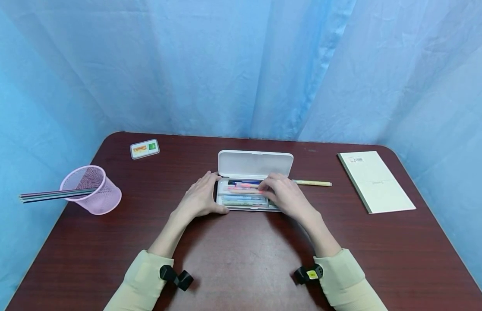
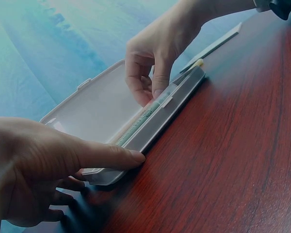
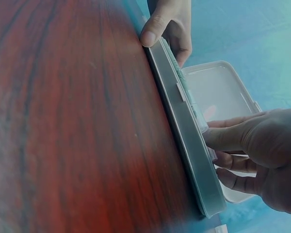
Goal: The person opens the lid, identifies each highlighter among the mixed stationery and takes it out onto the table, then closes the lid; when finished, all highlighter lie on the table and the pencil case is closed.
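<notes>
A white pencil case [image 1: 255,163] lies on the table with its lid raised at the back. Inside are several pens [image 1: 244,198], blue, pink and pale green ones among them. My left hand [image 1: 200,194] grips the case's left end, thumb on the front corner and fingers round the far side. Over the right half of the case, my right hand [image 1: 285,194] reaches in with curled fingertips, pinching a pink pen [image 1: 246,185]; the fingers partly hide that pen. A pale yellow pen [image 1: 312,183] sticks out to the right from behind this hand.
On the left, a pink mesh pen holder [image 1: 108,196] is tipped over, with several thin dark sticks [image 1: 56,195] jutting out. A small white card-like box [image 1: 145,149] lies at the back left. A pale notebook [image 1: 376,183] lies on the right. Blue curtains surround the table [image 1: 241,259].
</notes>
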A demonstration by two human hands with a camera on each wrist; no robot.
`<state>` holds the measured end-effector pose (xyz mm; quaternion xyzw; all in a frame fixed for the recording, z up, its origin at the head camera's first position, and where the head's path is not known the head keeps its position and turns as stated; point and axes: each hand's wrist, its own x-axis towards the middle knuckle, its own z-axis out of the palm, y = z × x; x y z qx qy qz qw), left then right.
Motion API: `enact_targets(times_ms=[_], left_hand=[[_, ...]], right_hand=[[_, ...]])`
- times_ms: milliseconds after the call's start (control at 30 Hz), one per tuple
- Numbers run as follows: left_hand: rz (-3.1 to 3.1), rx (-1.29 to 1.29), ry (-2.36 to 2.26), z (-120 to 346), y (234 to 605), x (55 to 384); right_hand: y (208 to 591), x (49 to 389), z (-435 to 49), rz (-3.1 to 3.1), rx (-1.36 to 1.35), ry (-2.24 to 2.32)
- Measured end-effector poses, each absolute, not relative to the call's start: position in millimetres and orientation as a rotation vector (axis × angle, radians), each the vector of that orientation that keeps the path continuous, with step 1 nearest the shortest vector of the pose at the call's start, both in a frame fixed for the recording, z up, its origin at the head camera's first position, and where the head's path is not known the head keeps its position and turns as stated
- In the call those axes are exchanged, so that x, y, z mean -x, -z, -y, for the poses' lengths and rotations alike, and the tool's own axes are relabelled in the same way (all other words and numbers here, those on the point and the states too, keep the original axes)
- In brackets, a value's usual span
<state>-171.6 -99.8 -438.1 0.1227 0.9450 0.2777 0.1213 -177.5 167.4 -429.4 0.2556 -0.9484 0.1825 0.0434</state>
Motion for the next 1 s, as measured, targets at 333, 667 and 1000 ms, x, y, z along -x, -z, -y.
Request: enact_targets(times_ms=[333,667,1000], left_hand=[[-2.77,-0.36,-0.813,100,438,172],[-2.761,-0.352,-0.818,100,439,172],[-2.769,-0.36,-0.814,100,440,173]], right_hand=[[430,179,-168,2.89,-0.795,-0.565],[424,180,-198,2.89,-0.773,-0.667],[426,175,-274,2.839,-0.68,-0.601]])
